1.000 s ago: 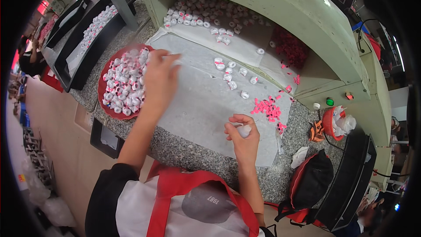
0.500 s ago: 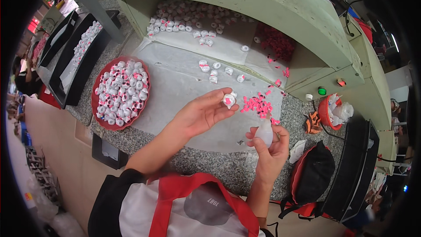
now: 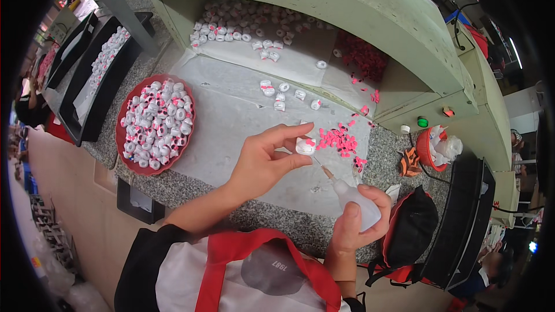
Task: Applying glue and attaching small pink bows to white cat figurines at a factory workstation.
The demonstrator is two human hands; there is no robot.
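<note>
Between the thumb and fingers of my left hand (image 3: 267,156) is a small white rounded piece (image 3: 305,146) with pink on it. My right hand (image 3: 361,214) grips a translucent squeeze bottle (image 3: 357,201), whose thin nozzle (image 3: 327,171) slants up toward the white piece. Whether the tip touches the piece I cannot tell. Just beyond my hands, small pink pieces (image 3: 340,140) lie scattered on the white sheet (image 3: 222,130). Several loose white pieces (image 3: 300,94) stand farther back on it.
A red scalloped tray (image 3: 121,133) heaped with white-and-pink pieces sits at left. Ahead, a green metal housing (image 3: 324,8) shelters more white pieces (image 3: 243,20) and a pink pile (image 3: 364,58). At right are a red basket (image 3: 425,149), a black bag (image 3: 413,219) and black trays (image 3: 457,225).
The bottle has turned from nozzle-up to slanting toward my left hand, and my right hand has lowered slightly. My left hand has rotated, closing its fingers around the white piece.
</note>
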